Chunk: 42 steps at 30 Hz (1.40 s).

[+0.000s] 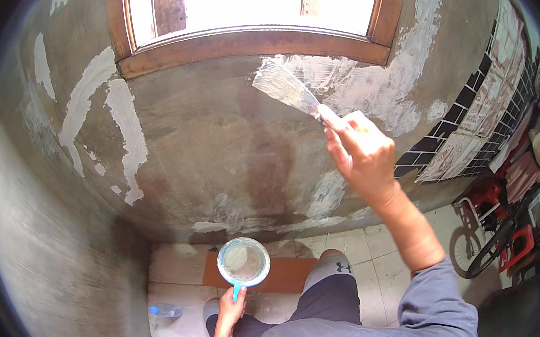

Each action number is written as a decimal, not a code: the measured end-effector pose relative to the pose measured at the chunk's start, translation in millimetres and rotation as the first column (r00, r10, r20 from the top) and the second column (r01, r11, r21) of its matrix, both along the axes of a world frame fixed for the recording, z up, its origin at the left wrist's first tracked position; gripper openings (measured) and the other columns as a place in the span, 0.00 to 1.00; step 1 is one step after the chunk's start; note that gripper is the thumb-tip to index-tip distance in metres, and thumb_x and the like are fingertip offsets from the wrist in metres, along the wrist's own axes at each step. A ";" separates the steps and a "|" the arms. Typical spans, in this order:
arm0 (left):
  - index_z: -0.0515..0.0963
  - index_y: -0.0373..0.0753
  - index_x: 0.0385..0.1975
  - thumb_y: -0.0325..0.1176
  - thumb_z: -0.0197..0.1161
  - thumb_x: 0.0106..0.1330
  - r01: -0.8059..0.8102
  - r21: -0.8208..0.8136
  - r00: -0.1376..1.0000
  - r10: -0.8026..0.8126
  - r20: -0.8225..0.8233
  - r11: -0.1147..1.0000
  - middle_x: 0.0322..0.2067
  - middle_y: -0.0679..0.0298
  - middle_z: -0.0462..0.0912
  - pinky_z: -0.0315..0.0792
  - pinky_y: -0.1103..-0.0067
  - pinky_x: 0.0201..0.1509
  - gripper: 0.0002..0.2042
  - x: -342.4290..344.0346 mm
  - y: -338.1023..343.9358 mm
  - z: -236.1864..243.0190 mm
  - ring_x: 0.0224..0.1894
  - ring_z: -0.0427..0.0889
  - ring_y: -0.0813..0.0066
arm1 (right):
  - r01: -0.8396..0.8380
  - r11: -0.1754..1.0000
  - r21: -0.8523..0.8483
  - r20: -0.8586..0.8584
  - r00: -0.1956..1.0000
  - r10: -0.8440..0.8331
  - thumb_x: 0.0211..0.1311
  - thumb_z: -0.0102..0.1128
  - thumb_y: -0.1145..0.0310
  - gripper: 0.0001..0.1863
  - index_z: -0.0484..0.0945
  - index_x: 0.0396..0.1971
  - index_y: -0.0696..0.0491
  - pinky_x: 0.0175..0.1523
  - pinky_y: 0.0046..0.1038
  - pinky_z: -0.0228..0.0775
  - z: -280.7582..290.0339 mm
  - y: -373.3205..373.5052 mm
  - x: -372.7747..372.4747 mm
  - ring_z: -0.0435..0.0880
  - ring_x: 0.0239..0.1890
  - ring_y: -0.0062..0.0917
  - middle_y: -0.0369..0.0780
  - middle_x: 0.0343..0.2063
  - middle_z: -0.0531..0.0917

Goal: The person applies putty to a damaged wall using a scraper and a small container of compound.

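My right hand [364, 152] grips a putty knife [286, 86] by its handle. Its wide blade, coated with pale filler, is held at the wall just below the wooden window frame [249, 43]. Fresh white filler [322, 71] covers the wall beside the blade and runs up to the right of the frame. Low in front of me, my left hand [231, 309] is closed round the blue handle of a round dipper [244, 262]. Greyish-white filler lies inside the dipper and smears its rim.
Older filler streaks [127, 128] mark the grey wall [198, 129] on the left. A brown board [283, 273] and a plastic bottle [166, 310] lie on the tiled floor [378, 286]. At the right are dark tiles [465, 97], a bicycle [491, 247] and a red stool [518, 248].
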<state>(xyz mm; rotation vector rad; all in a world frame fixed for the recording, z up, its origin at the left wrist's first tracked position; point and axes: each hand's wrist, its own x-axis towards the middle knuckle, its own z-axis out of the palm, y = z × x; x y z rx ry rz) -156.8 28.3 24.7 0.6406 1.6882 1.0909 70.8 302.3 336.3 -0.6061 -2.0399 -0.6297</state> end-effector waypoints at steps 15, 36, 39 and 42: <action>0.74 0.40 0.27 0.47 0.60 0.74 0.086 -0.003 0.996 -0.086 -0.022 0.996 0.14 0.73 0.71 0.61 0.81 0.17 0.18 16.6 27.9 -3.1 0.14 0.68 0.84 | 0.299 0.950 0.093 0.298 0.902 -0.313 0.59 0.68 0.65 0.21 0.83 0.54 0.42 0.34 0.29 0.79 77.4 -5.7 82.8 0.85 0.34 0.28 0.40 0.36 0.83; 0.73 0.41 0.28 0.48 0.59 0.75 0.073 -0.008 0.997 -0.073 -0.021 0.997 0.14 0.73 0.70 0.60 0.81 0.15 0.18 14.0 21.1 -5.3 0.13 0.67 0.85 | 0.204 0.978 0.047 0.248 0.946 -0.209 0.56 0.69 0.67 0.23 0.81 0.54 0.44 0.31 0.29 0.77 43.2 -4.1 72.5 0.82 0.31 0.28 0.36 0.30 0.78; 0.72 0.42 0.28 0.48 0.58 0.76 0.110 0.001 0.993 -0.110 -0.041 0.994 0.15 0.72 0.69 0.61 0.81 0.15 0.18 12.5 24.6 -9.5 0.12 0.66 0.84 | 0.260 0.965 0.028 0.233 0.937 -0.259 0.55 0.69 0.69 0.21 0.83 0.51 0.46 0.31 0.31 0.76 45.8 -2.3 114.3 0.82 0.30 0.30 0.37 0.30 0.79; 0.72 0.42 0.28 0.48 0.58 0.76 0.106 -0.003 0.992 -0.106 -0.063 0.994 0.15 0.73 0.69 0.60 0.81 0.15 0.17 14.7 23.3 -2.1 0.12 0.65 0.84 | 0.245 0.969 -0.001 0.177 0.954 -0.241 0.54 0.69 0.71 0.19 0.84 0.49 0.48 0.31 0.33 0.76 48.3 -4.9 135.5 0.82 0.28 0.32 0.39 0.29 0.79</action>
